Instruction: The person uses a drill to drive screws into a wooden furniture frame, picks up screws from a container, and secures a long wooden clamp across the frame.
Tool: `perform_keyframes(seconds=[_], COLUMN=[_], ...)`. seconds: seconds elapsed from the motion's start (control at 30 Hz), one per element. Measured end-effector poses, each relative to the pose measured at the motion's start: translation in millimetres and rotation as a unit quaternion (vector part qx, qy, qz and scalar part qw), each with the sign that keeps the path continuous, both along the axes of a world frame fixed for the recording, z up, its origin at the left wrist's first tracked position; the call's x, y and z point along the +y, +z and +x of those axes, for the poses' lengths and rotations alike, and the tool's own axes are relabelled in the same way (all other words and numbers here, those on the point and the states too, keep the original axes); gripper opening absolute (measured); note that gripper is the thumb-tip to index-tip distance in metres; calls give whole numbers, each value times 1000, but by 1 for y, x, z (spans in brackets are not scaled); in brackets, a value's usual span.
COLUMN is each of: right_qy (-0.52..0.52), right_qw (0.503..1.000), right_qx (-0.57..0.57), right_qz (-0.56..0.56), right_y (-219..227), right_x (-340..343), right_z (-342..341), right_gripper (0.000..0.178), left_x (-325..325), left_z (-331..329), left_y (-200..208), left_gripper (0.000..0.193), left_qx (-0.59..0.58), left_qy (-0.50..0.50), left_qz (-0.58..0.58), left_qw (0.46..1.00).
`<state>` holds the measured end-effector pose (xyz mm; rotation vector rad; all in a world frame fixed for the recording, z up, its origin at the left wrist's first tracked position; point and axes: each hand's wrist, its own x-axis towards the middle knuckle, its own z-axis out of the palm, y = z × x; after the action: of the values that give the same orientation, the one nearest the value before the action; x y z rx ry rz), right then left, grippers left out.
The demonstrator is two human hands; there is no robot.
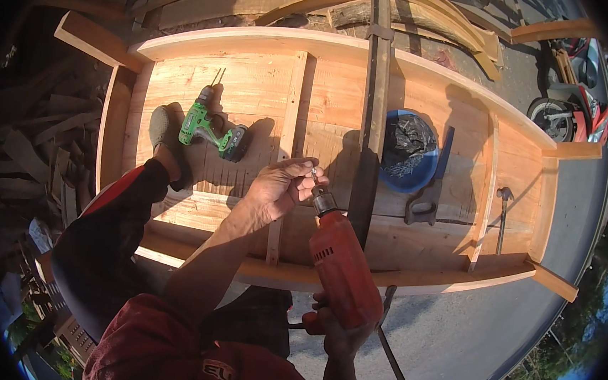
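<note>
My right hand (344,338) is wrapped round the handle of a red corded-style power drill (344,268), which tilts up and left with its metal chuck (324,201) toward my other hand. At the chuck's tip, the fingers of my left hand (275,190) pinch a short metal bit (314,171); its exact end is too small to make out. Both hands are above a long wooden frame (251,39) with boards and crosspieces. On the boards left of my hands lies a green cordless drill (199,121) with a long thin bit.
A blue basin (430,173) with nails and a black plastic bag (412,135) sits right of a dark upright bar (376,88). Beside it lie a handsaw (432,189) and a hammer (503,213). My shoe (162,127) rests on the boards. Scrap wood and a motorcycle (567,114) stand around.
</note>
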<state>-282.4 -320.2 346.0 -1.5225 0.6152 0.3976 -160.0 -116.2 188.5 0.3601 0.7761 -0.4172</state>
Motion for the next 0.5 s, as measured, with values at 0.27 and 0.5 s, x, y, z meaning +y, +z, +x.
perform_keyframes(seconds=[0.27,0.5], right_qy=[13,134], right_qw=[998,979], right_qx=[58,-5], right_qz=[-33,-151], right_y=[2,-29], right_x=[10,-7], right_z=[7,-4], right_gripper=[45,60], left_x=[4,9], left_z=[-8,-25], left_y=[-12,-40], left_gripper=[27,23], left_qx=[4,-2], left_qy=[26,28], left_qz=[4,11], left_qw=[1000,1000])
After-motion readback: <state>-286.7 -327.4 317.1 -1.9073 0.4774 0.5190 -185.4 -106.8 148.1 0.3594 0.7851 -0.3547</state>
